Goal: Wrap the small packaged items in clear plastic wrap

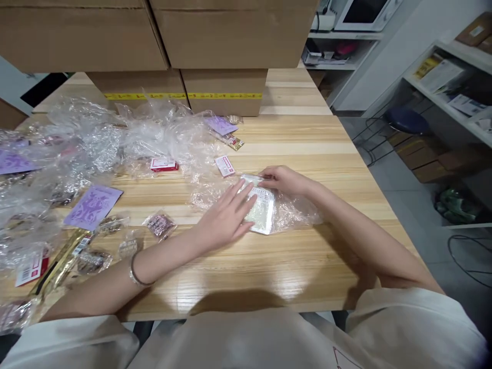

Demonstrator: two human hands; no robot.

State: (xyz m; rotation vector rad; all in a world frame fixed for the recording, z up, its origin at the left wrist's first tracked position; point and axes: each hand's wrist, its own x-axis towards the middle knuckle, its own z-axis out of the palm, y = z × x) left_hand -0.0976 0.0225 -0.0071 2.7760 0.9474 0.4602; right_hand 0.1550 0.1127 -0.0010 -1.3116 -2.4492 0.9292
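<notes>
A flat silver-edged pouch with printed text lies on the wooden table, over a crumpled clear plastic bag. My left hand rests on the pouch's left side, fingers spread and stretched out. At its upper right edge, my right hand has its fingers curled in a pinch on the pouch; the fingertips are partly hidden. Whether the pouch is inside the bag or on top, I cannot tell. Just beyond my left hand lies a small white-and-red packet.
Crumpled clear bags cover the table's left and back. Among them are a purple patterned packet, a small wrapped packet and a long gold packet. Cardboard boxes stand along the far side. A stool is at right.
</notes>
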